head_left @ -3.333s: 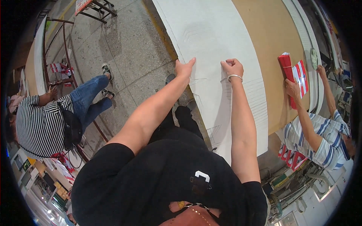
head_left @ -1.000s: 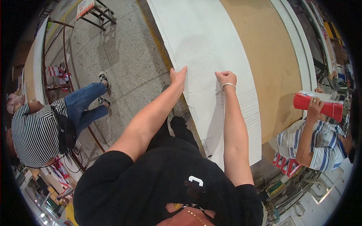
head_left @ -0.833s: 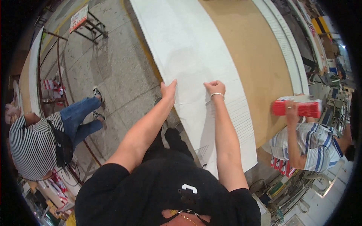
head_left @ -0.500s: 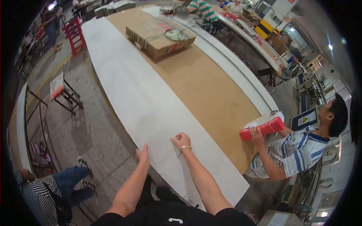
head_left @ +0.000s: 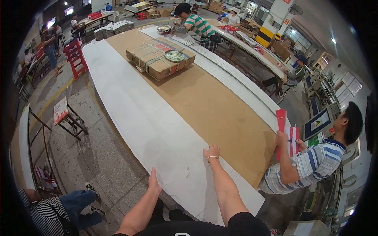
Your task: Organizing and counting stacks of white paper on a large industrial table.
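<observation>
A long band of overlapping white sheets [head_left: 134, 114] lies along the near side of the table. My left hand [head_left: 154, 183] is upright against their near edge, fingers stretched and holding nothing. Across the band, my right hand [head_left: 212, 152], with a bracelet at the wrist, rests at the far edge beside the brown board [head_left: 220, 102]. Its thumb stands apart and its fingers bend down, their tips partly hidden; nothing shows in its grasp. Between my hands, small raised flaps [head_left: 188, 172] break the white surface.
A strapped cardboard bundle [head_left: 157, 63] with a round dish [head_left: 174, 56] on top sits mid-table. More white sheets [head_left: 236, 88] line the far side. At right, a co-worker [head_left: 311, 157] holds red and white pieces. A stool [head_left: 65, 112] and seated person [head_left: 59, 208] are at left.
My right hand has moved right and farther away, to the far edge of the sheets. My left hand has shifted slightly nearer. The co-worker has turned the red pieces upright and separated them.
</observation>
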`<state>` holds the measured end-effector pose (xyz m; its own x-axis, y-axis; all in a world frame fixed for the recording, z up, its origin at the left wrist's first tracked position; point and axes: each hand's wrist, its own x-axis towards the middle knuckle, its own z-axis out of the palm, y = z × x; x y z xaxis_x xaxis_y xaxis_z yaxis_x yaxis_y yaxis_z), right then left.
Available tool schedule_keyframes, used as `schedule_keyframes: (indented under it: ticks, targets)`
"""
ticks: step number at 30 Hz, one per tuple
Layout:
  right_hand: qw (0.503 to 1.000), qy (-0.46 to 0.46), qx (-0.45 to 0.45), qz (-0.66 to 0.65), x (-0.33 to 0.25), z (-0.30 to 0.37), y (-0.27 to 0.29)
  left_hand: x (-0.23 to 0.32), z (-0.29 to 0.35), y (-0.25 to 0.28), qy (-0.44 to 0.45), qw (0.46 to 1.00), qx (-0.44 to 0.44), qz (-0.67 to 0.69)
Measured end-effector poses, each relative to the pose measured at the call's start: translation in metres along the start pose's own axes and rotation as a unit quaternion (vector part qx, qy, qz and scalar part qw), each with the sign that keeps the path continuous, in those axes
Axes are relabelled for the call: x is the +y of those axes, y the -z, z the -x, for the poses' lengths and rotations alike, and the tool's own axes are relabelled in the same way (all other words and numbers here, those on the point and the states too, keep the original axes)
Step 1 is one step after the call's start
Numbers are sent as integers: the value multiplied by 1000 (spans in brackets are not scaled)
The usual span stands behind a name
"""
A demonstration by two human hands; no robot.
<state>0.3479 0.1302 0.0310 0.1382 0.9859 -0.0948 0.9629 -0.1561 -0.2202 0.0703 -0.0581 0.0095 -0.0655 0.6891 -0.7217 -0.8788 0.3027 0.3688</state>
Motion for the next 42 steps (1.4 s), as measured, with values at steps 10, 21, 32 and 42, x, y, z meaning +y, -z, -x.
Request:
schedule_keyframes:
  ticks: [10, 21, 32, 42]
  targets:
    - [999, -5, -50, 2, -12, -17, 9, 19, -8, -1, -103, 992, 11, -77]
    - [999, 42, -17, 16, -2, -24, -14, 32, -22, 0, -111, 991, -50, -64]
    - [992, -58, 107, 26, 180, 101, 20, -87, 88, 1, 82, 994, -66, -34]
    - [993, -9, 110, -41, 227, 112, 20, -102, 93, -16, 95, 987, -106, -68]
